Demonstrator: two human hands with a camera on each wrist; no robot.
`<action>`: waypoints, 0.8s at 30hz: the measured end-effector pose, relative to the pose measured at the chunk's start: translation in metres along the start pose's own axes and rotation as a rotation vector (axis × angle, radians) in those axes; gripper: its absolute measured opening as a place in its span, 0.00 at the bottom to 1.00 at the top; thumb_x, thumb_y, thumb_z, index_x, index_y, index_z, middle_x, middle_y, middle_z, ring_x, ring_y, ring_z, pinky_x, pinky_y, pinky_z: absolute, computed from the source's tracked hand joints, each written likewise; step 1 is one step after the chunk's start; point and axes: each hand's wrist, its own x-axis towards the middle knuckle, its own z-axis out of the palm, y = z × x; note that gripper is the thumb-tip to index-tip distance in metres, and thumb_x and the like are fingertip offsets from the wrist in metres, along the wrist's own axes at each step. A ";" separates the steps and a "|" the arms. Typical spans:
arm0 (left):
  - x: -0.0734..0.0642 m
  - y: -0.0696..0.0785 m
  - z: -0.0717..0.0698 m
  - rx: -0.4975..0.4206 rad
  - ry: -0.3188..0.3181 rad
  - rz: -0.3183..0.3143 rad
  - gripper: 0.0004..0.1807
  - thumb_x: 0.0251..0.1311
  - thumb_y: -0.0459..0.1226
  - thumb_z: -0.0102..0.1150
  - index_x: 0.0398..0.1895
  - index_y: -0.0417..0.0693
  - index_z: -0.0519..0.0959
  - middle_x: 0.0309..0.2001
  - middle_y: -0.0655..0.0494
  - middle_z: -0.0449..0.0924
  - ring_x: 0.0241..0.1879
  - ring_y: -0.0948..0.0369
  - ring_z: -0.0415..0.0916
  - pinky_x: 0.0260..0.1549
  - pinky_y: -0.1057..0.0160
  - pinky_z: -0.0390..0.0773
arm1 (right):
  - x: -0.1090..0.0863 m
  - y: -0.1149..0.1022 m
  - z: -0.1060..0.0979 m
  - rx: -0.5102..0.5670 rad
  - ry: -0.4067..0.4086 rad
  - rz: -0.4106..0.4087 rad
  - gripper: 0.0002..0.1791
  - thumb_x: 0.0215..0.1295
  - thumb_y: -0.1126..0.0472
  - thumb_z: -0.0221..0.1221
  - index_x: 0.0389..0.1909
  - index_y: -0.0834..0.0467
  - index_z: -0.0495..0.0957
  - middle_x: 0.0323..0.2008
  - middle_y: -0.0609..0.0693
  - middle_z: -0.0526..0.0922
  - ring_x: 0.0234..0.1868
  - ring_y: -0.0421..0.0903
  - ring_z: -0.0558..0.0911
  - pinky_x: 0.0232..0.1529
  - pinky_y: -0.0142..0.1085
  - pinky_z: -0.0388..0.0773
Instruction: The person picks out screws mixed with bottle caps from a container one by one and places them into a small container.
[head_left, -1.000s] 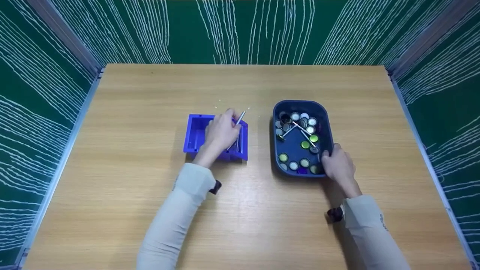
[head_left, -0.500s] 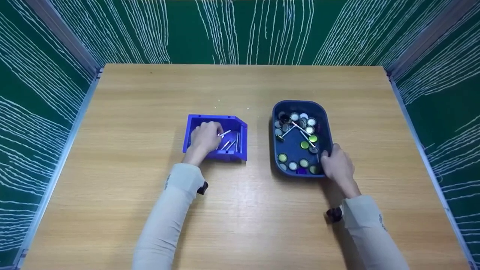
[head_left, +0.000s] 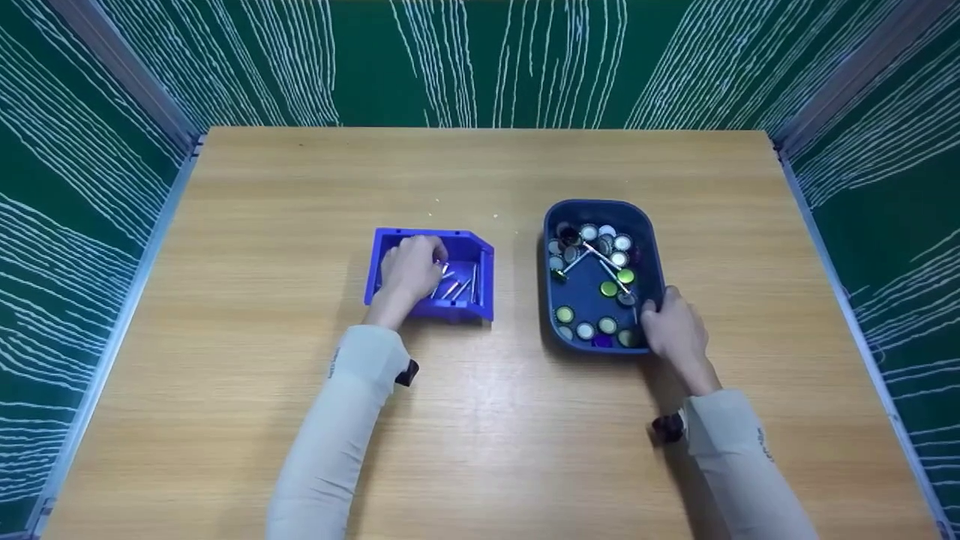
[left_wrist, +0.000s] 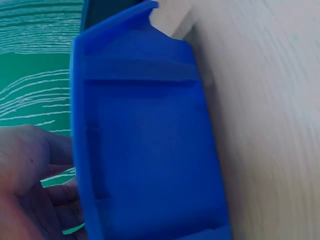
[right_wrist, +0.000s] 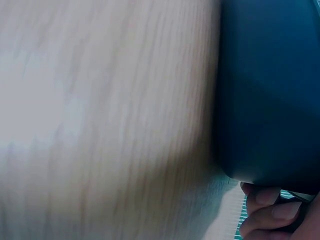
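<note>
In the head view my left hand [head_left: 411, 270] reaches down into a bright blue plastic bin [head_left: 484, 309]. Its fingertips are hidden there, with a few screws [head_left: 463, 289] lying just right of them. The left wrist view has the bin's side wall [left_wrist: 150, 145] covering most of the fingers. On the right, my right hand [head_left: 679, 334] grips the near right corner of a dark blue tub [head_left: 589, 289], its fingers [right_wrist: 272, 215] curled at the rim in the right wrist view. Bottle caps [head_left: 607, 325] lie inside the tub, silver, green and purple, with several long screws [head_left: 615, 277] across them.
Both containers stand on a wooden table [head_left: 480, 435], a gap of bare wood between them. Small pale specks [head_left: 495, 216] lie behind the bin. Green panels [head_left: 480, 67] with white streaks enclose the table's back and sides.
A second ago my left hand held a screw over the bin's right side. It has since moved left and down into the bin. My right hand stays at the tub's corner.
</note>
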 end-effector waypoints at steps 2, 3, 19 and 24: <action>0.002 0.005 -0.002 -0.009 0.008 0.013 0.13 0.57 0.31 0.57 0.43 0.50 0.84 0.48 0.51 0.86 0.49 0.48 0.82 0.49 0.48 0.79 | 0.000 0.000 0.000 0.001 0.004 -0.002 0.26 0.72 0.51 0.39 0.53 0.71 0.67 0.47 0.76 0.77 0.48 0.70 0.79 0.39 0.57 0.72; 0.002 0.008 -0.002 -0.016 0.012 0.021 0.13 0.57 0.32 0.57 0.43 0.50 0.84 0.48 0.51 0.86 0.49 0.48 0.82 0.49 0.49 0.79 | 0.000 0.000 0.000 0.002 0.006 0.000 0.26 0.72 0.51 0.39 0.53 0.71 0.67 0.47 0.76 0.78 0.48 0.70 0.79 0.39 0.57 0.72; 0.013 0.093 0.018 -0.025 0.035 0.123 0.14 0.60 0.34 0.57 0.49 0.53 0.81 0.50 0.55 0.83 0.52 0.52 0.81 0.50 0.54 0.78 | 0.001 -0.001 -0.001 0.005 -0.015 0.009 0.27 0.72 0.51 0.39 0.56 0.70 0.67 0.50 0.75 0.77 0.50 0.70 0.79 0.42 0.58 0.73; 0.016 0.112 0.035 -0.028 0.076 0.161 0.13 0.61 0.34 0.57 0.48 0.53 0.81 0.50 0.54 0.83 0.51 0.54 0.80 0.53 0.55 0.77 | 0.001 -0.001 0.000 0.014 -0.008 0.012 0.26 0.72 0.50 0.39 0.55 0.69 0.67 0.51 0.74 0.77 0.51 0.69 0.78 0.42 0.58 0.72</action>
